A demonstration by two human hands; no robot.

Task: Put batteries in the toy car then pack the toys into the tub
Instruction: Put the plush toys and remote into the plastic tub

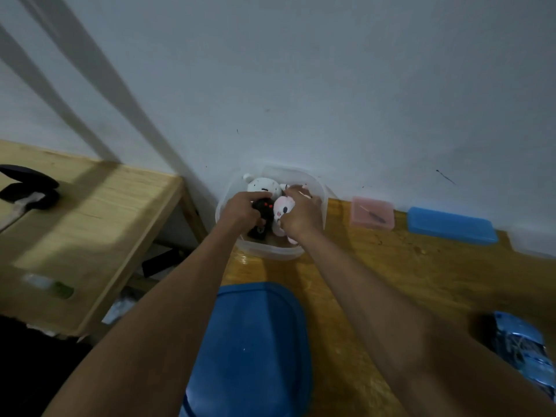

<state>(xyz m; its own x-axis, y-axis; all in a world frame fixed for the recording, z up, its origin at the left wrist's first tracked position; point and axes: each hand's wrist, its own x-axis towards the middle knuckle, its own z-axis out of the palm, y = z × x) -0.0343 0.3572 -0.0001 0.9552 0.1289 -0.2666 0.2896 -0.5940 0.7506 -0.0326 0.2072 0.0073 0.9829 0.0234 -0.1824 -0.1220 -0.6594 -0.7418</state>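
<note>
A clear plastic tub [319,191] stands against the wall at the table's far edge. Inside lie a white plush bear [262,185], a pink and white plush [282,209] and a black toy with red dots [264,206]. Both my hands reach into the tub. My left hand [240,210] grips the black toy. My right hand [301,216] presses on the pink plush, fingers curled over it. The tub's blue lid [255,347] lies on the table near me, between my forearms. A blue toy car [520,347] sits at the right edge, blurred.
A pink box [373,216] with a small screwdriver in it and a blue flat case [451,225] lie along the wall to the right. A lighter wooden desk [90,224] stands to the left with a dark object [30,188] on it; a gap separates it from my table.
</note>
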